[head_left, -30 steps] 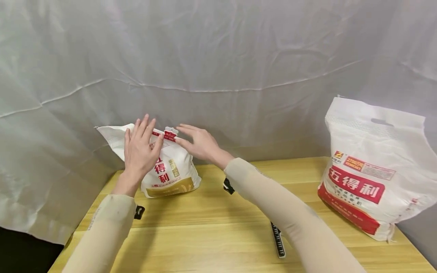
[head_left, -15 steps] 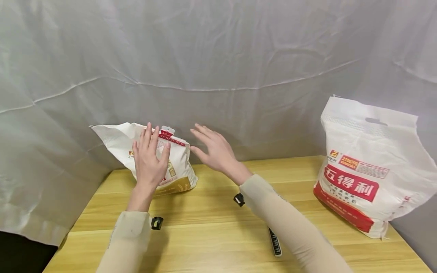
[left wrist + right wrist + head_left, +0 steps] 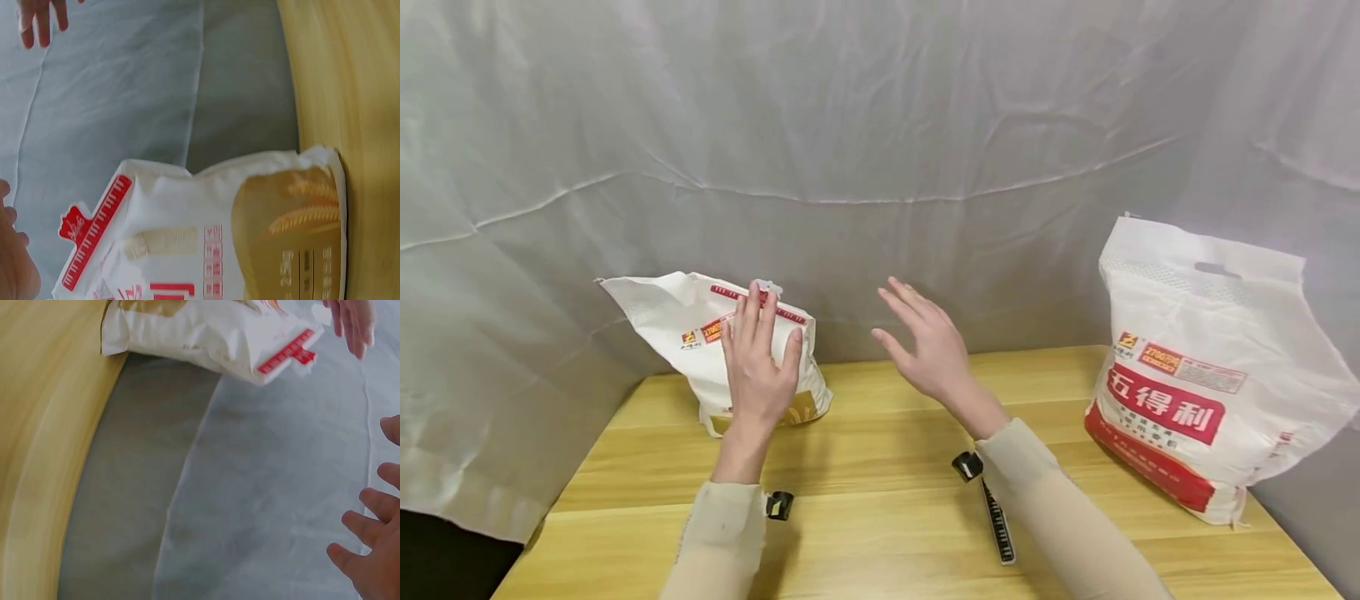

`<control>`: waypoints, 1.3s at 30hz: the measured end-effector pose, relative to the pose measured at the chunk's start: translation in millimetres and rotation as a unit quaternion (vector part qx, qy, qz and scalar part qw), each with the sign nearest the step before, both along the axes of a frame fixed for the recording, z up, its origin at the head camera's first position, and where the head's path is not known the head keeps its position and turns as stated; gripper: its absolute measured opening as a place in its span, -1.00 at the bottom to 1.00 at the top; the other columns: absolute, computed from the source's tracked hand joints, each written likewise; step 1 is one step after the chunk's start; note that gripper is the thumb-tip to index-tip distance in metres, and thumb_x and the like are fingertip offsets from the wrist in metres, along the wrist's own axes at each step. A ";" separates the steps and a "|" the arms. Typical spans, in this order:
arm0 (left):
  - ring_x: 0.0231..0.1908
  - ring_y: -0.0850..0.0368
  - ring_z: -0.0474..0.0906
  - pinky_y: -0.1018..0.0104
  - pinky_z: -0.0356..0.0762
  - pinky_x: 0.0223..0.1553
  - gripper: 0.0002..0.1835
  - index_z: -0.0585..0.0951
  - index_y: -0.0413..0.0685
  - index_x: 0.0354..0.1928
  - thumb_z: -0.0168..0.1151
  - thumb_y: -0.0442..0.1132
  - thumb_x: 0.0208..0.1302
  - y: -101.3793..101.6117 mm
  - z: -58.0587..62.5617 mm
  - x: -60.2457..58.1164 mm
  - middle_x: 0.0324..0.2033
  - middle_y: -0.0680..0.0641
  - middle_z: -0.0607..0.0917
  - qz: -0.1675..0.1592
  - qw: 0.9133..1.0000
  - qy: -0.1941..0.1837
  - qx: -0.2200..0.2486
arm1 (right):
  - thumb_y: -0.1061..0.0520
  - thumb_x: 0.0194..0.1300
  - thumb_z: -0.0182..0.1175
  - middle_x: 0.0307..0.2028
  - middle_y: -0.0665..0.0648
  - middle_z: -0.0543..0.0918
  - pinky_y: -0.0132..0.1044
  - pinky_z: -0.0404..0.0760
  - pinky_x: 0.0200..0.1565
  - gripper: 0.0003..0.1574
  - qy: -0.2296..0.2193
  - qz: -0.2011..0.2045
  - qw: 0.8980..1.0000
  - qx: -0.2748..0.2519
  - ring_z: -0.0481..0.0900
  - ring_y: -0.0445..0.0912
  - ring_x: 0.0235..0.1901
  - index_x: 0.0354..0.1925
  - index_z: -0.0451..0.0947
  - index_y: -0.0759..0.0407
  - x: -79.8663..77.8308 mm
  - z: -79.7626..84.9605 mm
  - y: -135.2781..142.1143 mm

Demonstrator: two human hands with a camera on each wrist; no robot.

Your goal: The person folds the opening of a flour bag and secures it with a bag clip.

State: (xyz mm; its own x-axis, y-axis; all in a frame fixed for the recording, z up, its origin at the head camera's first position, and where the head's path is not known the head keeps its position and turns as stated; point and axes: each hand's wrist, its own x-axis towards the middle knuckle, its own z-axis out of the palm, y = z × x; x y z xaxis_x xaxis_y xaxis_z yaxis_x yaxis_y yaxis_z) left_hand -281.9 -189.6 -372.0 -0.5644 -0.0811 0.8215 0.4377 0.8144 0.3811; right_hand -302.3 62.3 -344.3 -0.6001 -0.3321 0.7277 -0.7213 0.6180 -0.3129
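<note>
A white flour bag (image 3: 700, 367) with a gold lower band stands at the back left of the table. Its top is folded down, and a red bag clip (image 3: 97, 231) with a crown-shaped tab runs across the fold. In the head view my left hand (image 3: 760, 371) covers part of this bag, its fingers straight and holding nothing. The left wrist view shows a gap between hand and bag. Right of the bag, my right hand (image 3: 928, 346) hovers in the air with spread fingers, also holding nothing.
A larger white flour bag (image 3: 1195, 375) with a red label and handle slot stands at the right of the wooden table (image 3: 865, 533). A black comb-like strip (image 3: 997, 525) lies near the right forearm. A grey curtain (image 3: 880, 125) hangs behind.
Both hands have come away from the clipped bag's top and moved to the right, the right hand farther. The clipped bag stays in place with the red clip on its fold.
</note>
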 end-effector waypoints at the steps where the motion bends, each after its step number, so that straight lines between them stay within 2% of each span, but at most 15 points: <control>1: 0.57 -0.27 0.08 -0.42 -0.16 0.50 -0.33 0.38 -0.14 0.52 0.09 0.01 0.47 2.5 -0.6 -0.5 0.60 -0.14 0.21 -0.003 1.000 0.004 0.004 | -0.03 0.43 0.30 0.48 0.17 0.41 0.04 0.28 0.48 -0.28 0.008 -0.002 1.000 -0.009 0.37 0.14 0.47 0.45 0.45 0.16 1.2 -0.8 4.7; 5: 0.57 -0.24 0.09 -0.46 -0.13 0.47 -0.34 0.39 -0.13 0.52 0.11 -0.01 0.47 13.2 -2.2 -2.9 0.58 -0.16 0.23 -0.016 1.000 0.015 0.015 | 0.05 0.39 0.34 0.44 0.25 0.46 0.10 0.35 0.44 -0.30 0.044 -0.010 0.999 -0.031 0.41 0.18 0.44 0.42 0.48 0.23 4.9 -4.2 24.8; 9: 0.57 -0.24 0.09 -0.46 -0.12 0.46 -0.34 0.38 -0.13 0.53 0.10 -0.02 0.48 25.5 -4.5 -3.3 0.59 -0.16 0.23 -0.034 0.999 0.017 0.022 | 0.08 0.37 0.36 0.44 0.27 0.46 0.18 0.37 0.40 -0.29 0.060 -0.021 0.997 -0.038 0.41 0.22 0.42 0.41 0.48 0.26 8.4 -6.6 45.5; 16: 0.60 -0.11 0.01 -0.43 -0.10 0.49 -0.34 0.33 -0.11 0.55 0.05 0.02 0.53 53.3 -12.1 -5.0 0.61 -0.10 0.15 -0.064 0.998 0.002 0.010 | 0.09 0.34 0.39 0.45 0.25 0.44 0.20 0.35 0.40 -0.26 0.056 -0.056 0.996 -0.047 0.40 0.22 0.43 0.41 0.48 0.27 16.3 -8.6 82.6; 22: 0.60 -0.13 0.00 -0.34 -0.09 0.52 -0.33 0.30 -0.08 0.57 0.00 0.05 0.55 82.5 -22.9 -8.1 0.62 -0.10 0.14 -0.098 0.995 -0.012 -0.024 | 0.13 0.32 0.39 0.47 0.24 0.42 0.18 0.36 0.41 -0.24 0.044 -0.097 0.993 -0.047 0.40 0.23 0.43 0.43 0.45 0.23 26.8 -13.7 117.2; 28: 0.60 -0.10 0.02 -0.25 -0.12 0.55 -0.34 0.31 -0.05 0.57 0.01 0.05 0.54 109.8 -29.5 -8.7 0.60 -0.12 0.18 -0.136 0.989 -0.033 -0.057 | 0.15 0.33 0.38 0.49 0.17 0.40 0.11 0.35 0.43 -0.25 0.041 -0.135 0.988 -0.060 0.41 0.20 0.43 0.44 0.45 0.18 38.8 -16.6 146.7; 33: 0.62 -0.04 -0.03 -0.18 -0.14 0.57 -0.32 0.29 -0.03 0.58 0.00 0.07 0.53 129.5 -33.6 -9.7 0.62 -0.09 0.15 -0.163 0.982 -0.054 -0.075 | 0.19 0.31 0.38 0.47 0.15 0.44 0.03 0.36 0.44 -0.26 0.060 -0.161 0.983 -0.068 0.43 0.21 0.41 0.43 0.47 0.19 48.8 -19.2 163.9; 39: 0.61 -0.01 -0.02 -0.11 -0.12 0.58 -0.32 0.30 0.00 0.58 -0.02 0.10 0.54 153.9 -35.9 -14.9 0.63 -0.05 0.13 -0.191 0.974 -0.065 -0.103 | 0.21 0.25 0.41 0.42 0.17 0.50 -0.26 0.32 0.45 -0.26 0.088 -0.188 0.974 -0.091 0.48 0.20 0.38 0.39 0.53 0.17 58.8 -19.0 186.8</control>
State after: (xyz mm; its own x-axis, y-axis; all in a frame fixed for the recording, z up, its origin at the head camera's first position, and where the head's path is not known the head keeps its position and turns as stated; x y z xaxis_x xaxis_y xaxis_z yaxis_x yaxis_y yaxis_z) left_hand -296.8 -35.7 -407.9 -0.6213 0.3144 0.7177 0.6828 0.6665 0.2991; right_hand -243.5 249.1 -363.3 -0.5150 0.0316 0.8566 -0.5069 0.7947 -0.3340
